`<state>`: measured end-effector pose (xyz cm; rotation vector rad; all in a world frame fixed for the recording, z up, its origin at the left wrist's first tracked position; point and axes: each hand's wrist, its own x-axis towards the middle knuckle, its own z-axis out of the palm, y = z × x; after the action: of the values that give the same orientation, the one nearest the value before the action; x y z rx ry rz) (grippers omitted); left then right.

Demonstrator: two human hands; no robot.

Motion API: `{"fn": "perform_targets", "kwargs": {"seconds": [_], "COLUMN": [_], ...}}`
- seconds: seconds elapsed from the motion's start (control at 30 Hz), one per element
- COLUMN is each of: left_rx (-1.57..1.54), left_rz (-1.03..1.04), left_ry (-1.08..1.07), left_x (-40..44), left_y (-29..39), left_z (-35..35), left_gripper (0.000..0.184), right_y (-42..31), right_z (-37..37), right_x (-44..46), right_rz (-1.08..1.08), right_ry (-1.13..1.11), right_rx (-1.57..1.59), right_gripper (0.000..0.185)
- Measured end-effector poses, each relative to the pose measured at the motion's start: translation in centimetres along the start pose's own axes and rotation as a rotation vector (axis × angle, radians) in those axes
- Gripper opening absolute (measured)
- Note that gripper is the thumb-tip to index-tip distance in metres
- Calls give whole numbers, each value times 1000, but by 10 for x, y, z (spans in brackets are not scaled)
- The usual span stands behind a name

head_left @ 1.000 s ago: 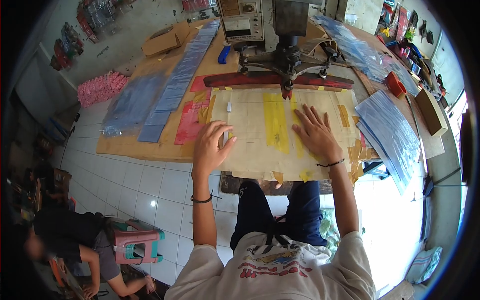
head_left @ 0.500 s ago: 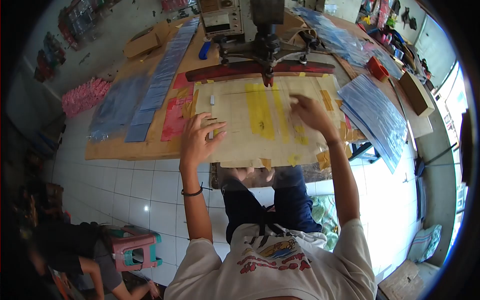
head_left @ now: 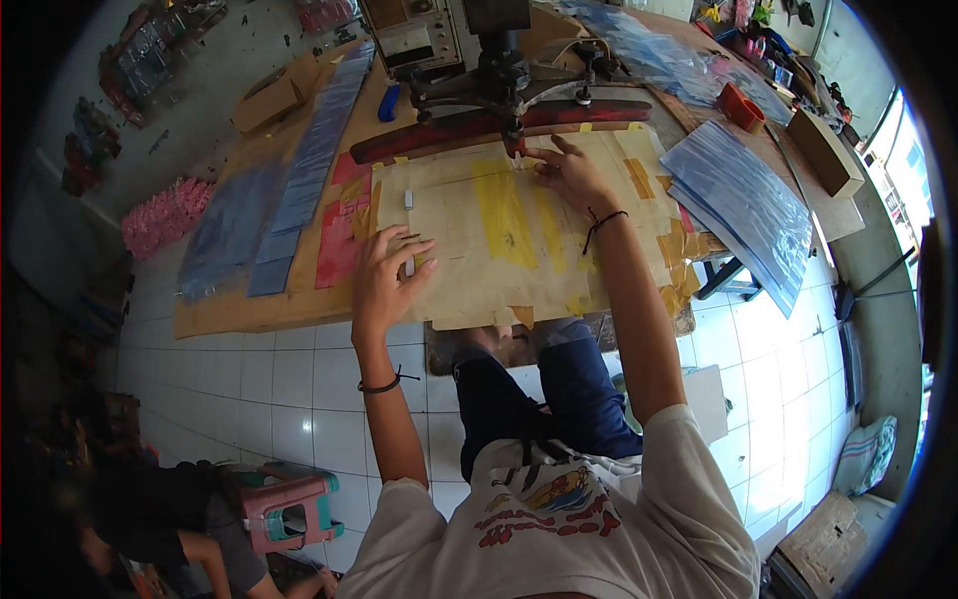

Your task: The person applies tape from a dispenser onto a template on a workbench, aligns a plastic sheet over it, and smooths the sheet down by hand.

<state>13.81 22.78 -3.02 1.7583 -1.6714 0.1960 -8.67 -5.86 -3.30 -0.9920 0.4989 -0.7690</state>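
Observation:
My left hand point(head_left: 384, 280) rests at the left side of a cream, tape-patched board point(head_left: 454, 290), fingers spread. Beside its fingers are two small white blocks, one of them point(head_left: 408, 200) just above the hand and the other partly covered by it. My right hand point(head_left: 574, 178) is over the back of the board with its fingers apart, one stretched toward the red tip point(head_left: 515, 145) under the press. A small pale, clear-looking patch lies by that fingertip; I cannot make out what it is. Above the board's back edge spans the long red press bar point(head_left: 429, 136).
Blue plastic sheets point(head_left: 743, 205) overhang the table's right side; more blue film strips point(head_left: 314, 165) lie left. A red tape roll point(head_left: 740, 107), cardboard boxes point(head_left: 826, 152) and a blue-handled tool point(head_left: 388, 103) are around. Another person point(head_left: 165, 529) sits low left near a pink stool point(head_left: 289, 509).
My right hand has moved left and away from me, up to the red tip under the press. My left hand stays at the board's left side. The whole view has shifted slightly.

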Motion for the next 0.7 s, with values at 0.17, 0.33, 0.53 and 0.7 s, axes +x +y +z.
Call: {"fn": "perform_targets", "kwargs": {"seconds": [0.17,0.33,0.53,0.7], "left_rx": [6,5,-9,17], "left_rz": [-4,-10,-28,-12], "left_ry": [-8,-8,-26,-12], "left_x": [1,1,2,3], "left_y": [0,1,3,4], "left_z": [0,-1,-2,-2], "left_gripper": [30,29,27,28], "right_y": [-2,-7,0,-1], "right_z": [4,14,4,11], "right_x": [-3,-6,1,-2], "right_rz": [-10,32,23,12], "right_ry": [-70,86,-35,45], "right_rx": [-78,-12,-20,-28], "right_gripper": [74,72,79,75]}}
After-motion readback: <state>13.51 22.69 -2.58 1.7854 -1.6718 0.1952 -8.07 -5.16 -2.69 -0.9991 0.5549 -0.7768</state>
